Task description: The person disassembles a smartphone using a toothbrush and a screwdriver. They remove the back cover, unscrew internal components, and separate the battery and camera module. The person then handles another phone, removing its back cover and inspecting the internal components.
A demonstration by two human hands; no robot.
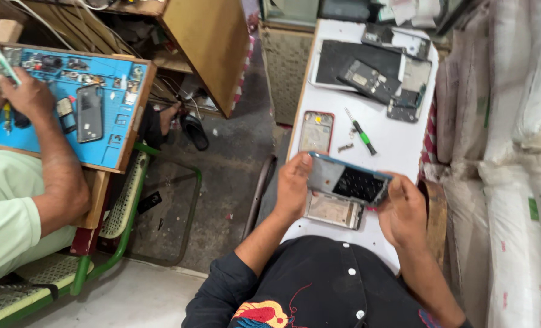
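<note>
Both my hands hold an opened phone [351, 180] with a blue frame, its inside facing up, above a narrow white table [398, 146]. My left hand [293, 185] grips its left end, thumb on the top corner. My right hand [401, 209] grips the right end. Under the phone a second phone frame [333, 211] lies flat on the table. A red-edged phone frame [317, 132] lies farther up, with a green-handled screwdriver [361, 132] and small loose parts [345, 146] beside it.
Dismantled phones and panels [374, 76] are piled at the table's far end. White sacks [513, 152] stand along the right. At left another person [33, 176] works over a blue mat [82, 103] with phone parts. Green chair [118, 212] and sandals [194, 130] on the floor.
</note>
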